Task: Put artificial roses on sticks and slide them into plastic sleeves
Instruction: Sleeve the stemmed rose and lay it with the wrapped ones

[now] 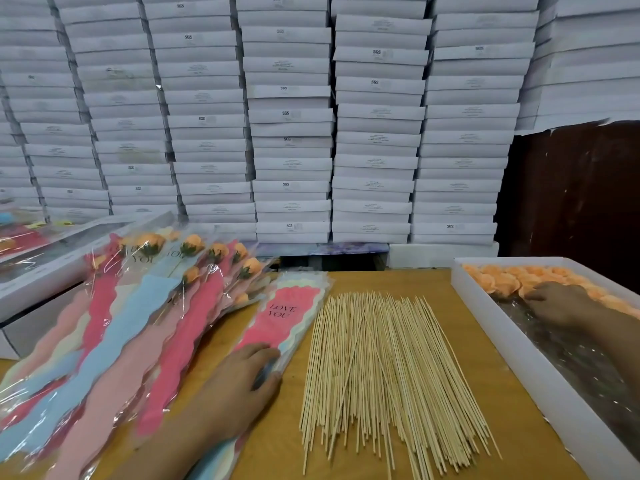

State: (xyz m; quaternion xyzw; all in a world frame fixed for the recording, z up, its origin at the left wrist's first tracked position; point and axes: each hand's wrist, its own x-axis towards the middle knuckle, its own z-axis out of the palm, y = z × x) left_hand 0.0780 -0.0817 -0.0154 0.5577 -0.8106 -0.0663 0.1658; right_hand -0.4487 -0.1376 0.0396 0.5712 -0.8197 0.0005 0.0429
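The orange rose heads (509, 280) lie packed at the far end of a white tray (491, 317) on the right; the right hand (557, 303) reaches in among them, fingertips buried, so whether it holds one cannot be told; the left hand (242, 379) lies flat, fingers relaxed, on the stack of empty sleeves (291, 313), pink one uppermost; the sticks (384, 368), too many to count, lie between the hands on the wooden table (440, 292); finished sleeved roses (156, 306) fan out left, roughly nine heads showing, their lower ends cut off; white boxes (291, 116) are stacked behind.
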